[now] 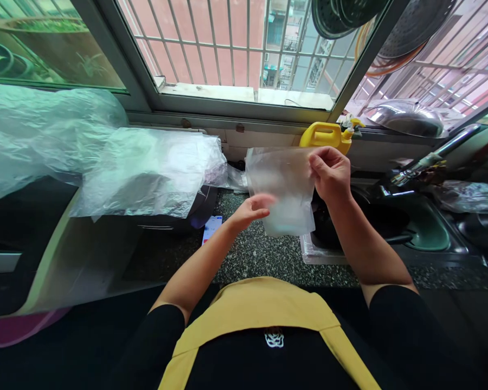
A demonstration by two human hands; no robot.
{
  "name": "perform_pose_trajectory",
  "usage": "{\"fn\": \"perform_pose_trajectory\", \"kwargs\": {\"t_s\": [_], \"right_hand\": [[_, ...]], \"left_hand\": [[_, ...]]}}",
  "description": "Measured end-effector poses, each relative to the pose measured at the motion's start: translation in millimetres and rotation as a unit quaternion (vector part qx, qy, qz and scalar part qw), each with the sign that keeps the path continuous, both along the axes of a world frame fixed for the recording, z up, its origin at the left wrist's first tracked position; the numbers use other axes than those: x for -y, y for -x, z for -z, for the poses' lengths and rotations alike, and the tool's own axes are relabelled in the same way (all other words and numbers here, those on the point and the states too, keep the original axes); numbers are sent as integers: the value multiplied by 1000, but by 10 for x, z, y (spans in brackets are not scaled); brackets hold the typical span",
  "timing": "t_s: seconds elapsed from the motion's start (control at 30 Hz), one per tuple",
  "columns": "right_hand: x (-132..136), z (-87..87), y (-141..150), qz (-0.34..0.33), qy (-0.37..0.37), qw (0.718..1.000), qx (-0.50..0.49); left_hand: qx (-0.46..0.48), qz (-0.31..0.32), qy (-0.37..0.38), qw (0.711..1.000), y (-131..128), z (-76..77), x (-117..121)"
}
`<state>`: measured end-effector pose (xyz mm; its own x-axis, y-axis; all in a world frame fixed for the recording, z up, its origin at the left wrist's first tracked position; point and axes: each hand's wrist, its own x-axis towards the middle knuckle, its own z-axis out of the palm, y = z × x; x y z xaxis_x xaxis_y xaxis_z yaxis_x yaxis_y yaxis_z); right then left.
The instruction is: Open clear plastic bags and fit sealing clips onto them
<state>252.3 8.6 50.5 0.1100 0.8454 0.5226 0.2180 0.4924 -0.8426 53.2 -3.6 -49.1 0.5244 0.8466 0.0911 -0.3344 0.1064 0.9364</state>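
Observation:
A thin, translucent plastic bag (287, 179) hangs above the counter. My right hand (332, 172) pinches its upper right edge between thumb and fingers. In front of the bag's lower left part is my left hand (252, 210), fingers stretched out and thumb apart, the fingertips smeared by motion. Whether those fingertips touch the bag is hard to see. Below my left wrist, a lit phone (212, 227) lies on the speckled dark countertop (248, 252). A dark pan (325, 222) sits behind my right forearm, partly hidden by it and by the bag.
On the left, plastic sheeting (146, 168) covers appliances. A yellow jug (325, 135) stands at the back by the window. To the right are the sink (431, 227) and faucet (415, 170). A flat clear-wrapped item (315, 254) lies under the pan. A pink basin (20, 327) shows at lower left.

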Motion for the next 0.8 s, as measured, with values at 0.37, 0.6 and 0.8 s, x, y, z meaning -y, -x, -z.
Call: {"fn": "perform_pose_trajectory", "kwargs": {"t_s": [0.37, 0.6, 0.8], "right_hand": [[89, -30, -71, 16, 8, 1000, 17], [191, -39, -118, -21, 27, 999, 30], [235, 24, -169, -3, 41, 999, 24]], "left_hand": [[-29, 29, 17, 999, -10, 183, 44], [42, -80, -17, 996, 7, -146, -299], [0, -165, -58, 985, -33, -388, -410]]}}
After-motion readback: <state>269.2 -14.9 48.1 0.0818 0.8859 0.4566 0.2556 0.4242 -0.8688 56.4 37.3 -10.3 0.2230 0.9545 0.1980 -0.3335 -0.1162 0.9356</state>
